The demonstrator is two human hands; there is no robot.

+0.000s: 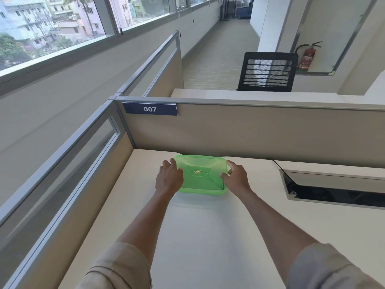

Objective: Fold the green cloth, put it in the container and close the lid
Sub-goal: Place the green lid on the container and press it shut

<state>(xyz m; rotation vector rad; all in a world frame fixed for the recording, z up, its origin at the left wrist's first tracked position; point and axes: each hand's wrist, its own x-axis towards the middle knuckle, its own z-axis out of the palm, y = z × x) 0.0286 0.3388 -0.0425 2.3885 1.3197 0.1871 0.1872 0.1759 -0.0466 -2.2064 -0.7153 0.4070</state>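
Green container (202, 191) at 12 o'clock on worktop (208, 236), lid (208, 163) on, contents unclear. Left hand (168, 178) grips lid at 9 o'clock, right hand (237, 178) at 3 o'clock.

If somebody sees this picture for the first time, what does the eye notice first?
The bright green container on the pale desk, with the left hand and right hand holding its sides. Then the blue 007 sign on the partition above it, and the black chair beyond.

Single wide-angle head camera is looking forward and down over the pale cream desk top (208, 236), near the green translucent plastic container (204, 180). It is facing the beige cubicle partition (250, 132).
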